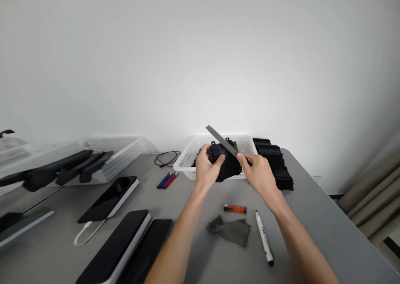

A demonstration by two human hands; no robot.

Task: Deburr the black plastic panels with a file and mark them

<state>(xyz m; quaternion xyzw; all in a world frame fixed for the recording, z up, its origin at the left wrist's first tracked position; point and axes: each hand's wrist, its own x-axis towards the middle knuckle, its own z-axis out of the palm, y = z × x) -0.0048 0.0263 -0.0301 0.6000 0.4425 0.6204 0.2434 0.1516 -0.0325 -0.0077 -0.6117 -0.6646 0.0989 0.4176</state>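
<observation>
My left hand [208, 166] grips a flat black plastic part [229, 166] with small loops on its far edge, thumb on its upper face. The part is held over the near side of a white basket [184, 163]. In my right hand [256, 170] is a flat grey metal file [221, 140], held by its near end and slanting up to the left across the black part. Whether the file touches the part is unclear. More black parts lie in the basket, partly hidden behind the held part.
Black parts [275, 163] are stacked right of the basket. Nearer lie an orange lighter [235, 209], a dark cloth [231, 230] and a marker [264, 239]. Two lighters [167, 180], a cable [167, 159], phones and power banks [114, 246] are on the left, with another basket [121, 159].
</observation>
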